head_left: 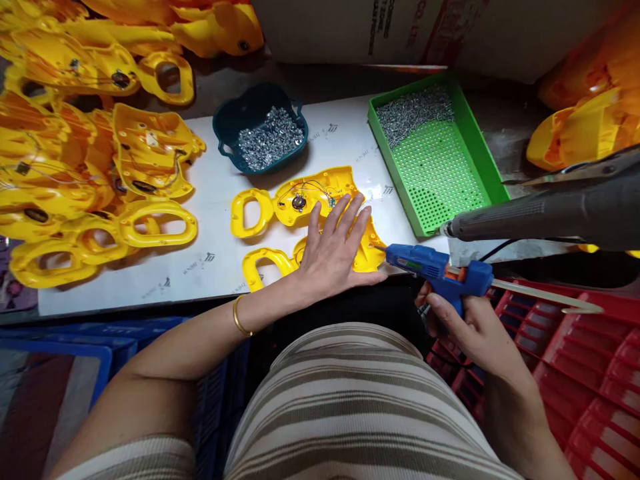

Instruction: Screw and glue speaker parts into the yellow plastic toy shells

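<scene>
My right hand (463,327) grips a blue hot glue gun (430,263), a long pale glue stick (545,297) jutting from its back. The gun's tip reaches the right end of the nearer yellow plastic shell half (369,257). My left hand (333,250) lies over that shell with fingers outstretched, hiding much of its middle. Just beyond is a second yellow shell half (287,203), hollow side up, with thin wires and a round dark part inside. My left fingertips overlap its right part; whether they touch it I cannot tell.
A dark teal basket (227,130) and a green tray (415,200) hold small metal screws. Yellow shells (150,143) are heaped at left, more (560,140) at right. A dark grey tool (525,217) juts in from the right. Red crates (575,360) stand below it.
</scene>
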{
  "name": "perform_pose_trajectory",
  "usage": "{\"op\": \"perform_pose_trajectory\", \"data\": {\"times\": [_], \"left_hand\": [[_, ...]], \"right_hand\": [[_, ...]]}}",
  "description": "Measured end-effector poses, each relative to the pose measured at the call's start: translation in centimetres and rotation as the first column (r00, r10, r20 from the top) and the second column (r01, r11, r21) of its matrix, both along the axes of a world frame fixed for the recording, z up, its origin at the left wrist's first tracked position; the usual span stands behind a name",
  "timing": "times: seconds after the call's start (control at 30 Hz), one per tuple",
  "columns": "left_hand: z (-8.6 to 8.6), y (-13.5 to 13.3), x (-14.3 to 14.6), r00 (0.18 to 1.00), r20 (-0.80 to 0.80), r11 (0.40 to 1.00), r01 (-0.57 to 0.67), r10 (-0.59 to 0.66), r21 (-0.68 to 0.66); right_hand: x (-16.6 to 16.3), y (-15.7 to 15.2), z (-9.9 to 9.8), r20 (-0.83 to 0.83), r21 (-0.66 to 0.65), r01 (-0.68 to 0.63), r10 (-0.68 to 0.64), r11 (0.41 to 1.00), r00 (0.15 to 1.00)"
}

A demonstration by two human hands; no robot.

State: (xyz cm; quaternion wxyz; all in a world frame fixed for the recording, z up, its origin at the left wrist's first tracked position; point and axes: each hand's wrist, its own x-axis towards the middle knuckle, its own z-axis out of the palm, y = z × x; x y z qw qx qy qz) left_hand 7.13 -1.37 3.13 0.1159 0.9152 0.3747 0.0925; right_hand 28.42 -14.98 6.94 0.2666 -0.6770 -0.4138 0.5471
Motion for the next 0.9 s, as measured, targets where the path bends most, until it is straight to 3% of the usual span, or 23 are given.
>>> {"op": "perform_pose_trajectory", "data": {"times": [0.13,0.2,0.33,0.53,0.67,0.9], "left_hand": [[-0.2,-0.3,0.0,1.0,0.023,1.0,-0.015,0.016,-0.009],[-0.1,-0.5,-0.1,0.999,0.046,1.0,-0.02,0.021,-0.01],[0.7,0.5,-0.7,0.994,0.089,0.998,-0.058,0.056,0.025],[1.9,5.9,-2.1,0.989,0.034,0.989,-0.145,0.145,0.01],[1.4,7.8,-1.7,0.994,-0.033,0.992,-0.103,0.101,-0.07],[0.3,7.1,-0.7,0.986,0.048,0.987,-0.158,0.159,-0.025]], "right_hand": [[-0.4,0.1,-0.5,-0.288,0.019,0.083,-0.074,0.996,0.955],[-0.6,0.4,-0.8,-0.355,0.076,0.141,-0.106,0.987,0.929],[-0.6,1.6,-1.4,-0.159,0.211,0.146,-0.114,0.967,0.981],[-0.8,4.2,-1.7,0.19,0.255,0.012,-0.063,0.967,0.98],[-1.4,6.1,-1.6,0.253,0.213,-0.015,-0.04,0.977,0.967],[-2.3,8.2,-1.0,0.275,0.21,-0.058,-0.002,0.976,0.961]]}}
